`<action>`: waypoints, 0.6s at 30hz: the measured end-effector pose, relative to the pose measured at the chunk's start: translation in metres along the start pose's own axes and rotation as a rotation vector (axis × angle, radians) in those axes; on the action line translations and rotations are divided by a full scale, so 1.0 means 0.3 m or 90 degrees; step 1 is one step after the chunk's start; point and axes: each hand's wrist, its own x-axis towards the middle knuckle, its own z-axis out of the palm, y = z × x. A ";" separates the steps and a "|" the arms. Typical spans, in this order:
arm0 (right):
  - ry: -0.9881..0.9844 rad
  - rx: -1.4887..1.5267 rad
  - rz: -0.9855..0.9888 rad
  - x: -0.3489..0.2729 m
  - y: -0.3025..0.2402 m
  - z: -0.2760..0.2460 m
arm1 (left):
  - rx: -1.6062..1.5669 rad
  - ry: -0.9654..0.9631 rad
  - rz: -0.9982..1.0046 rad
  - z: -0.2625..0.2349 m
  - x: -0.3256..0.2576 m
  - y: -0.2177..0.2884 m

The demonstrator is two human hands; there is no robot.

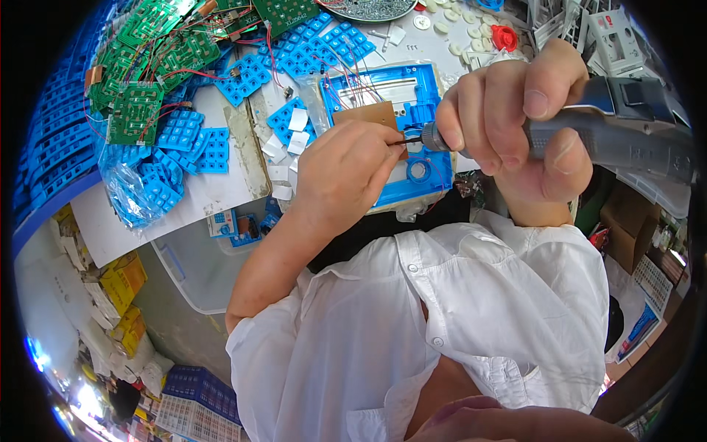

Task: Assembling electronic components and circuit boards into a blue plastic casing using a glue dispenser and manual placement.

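My right hand (512, 114) is wrapped round a grey electric screwdriver (626, 144), which lies almost level and points left. Its thin bit reaches the fingertips of my left hand (342, 166). Those fingers are pinched together by the tip; whatever they hold is too small or hidden to name. Below them sits a blue plastic housing (440, 175) with wires running into it. A brown circuit board (367, 114) lies over the housing, partly covered by my left hand.
Green circuit boards (136, 110) with red wires pile up at the far left. Blue keypad pieces (243, 77) lie around them. Small white pieces (297, 119) are left of the housing. Cream discs (442, 28) and a red part (504, 38) lie at the back, near white plastic frames (615, 40).
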 end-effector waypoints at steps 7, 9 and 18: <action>0.045 -0.027 -0.003 0.002 0.034 0.023 | 0.081 0.036 0.046 -0.003 -0.005 0.003; 0.111 -0.058 -0.030 -0.011 0.096 0.023 | 0.131 0.035 0.041 -0.025 -0.024 -0.021; 0.102 -0.128 0.007 -0.009 0.163 0.015 | 0.271 -0.055 -0.007 -0.003 -0.078 -0.018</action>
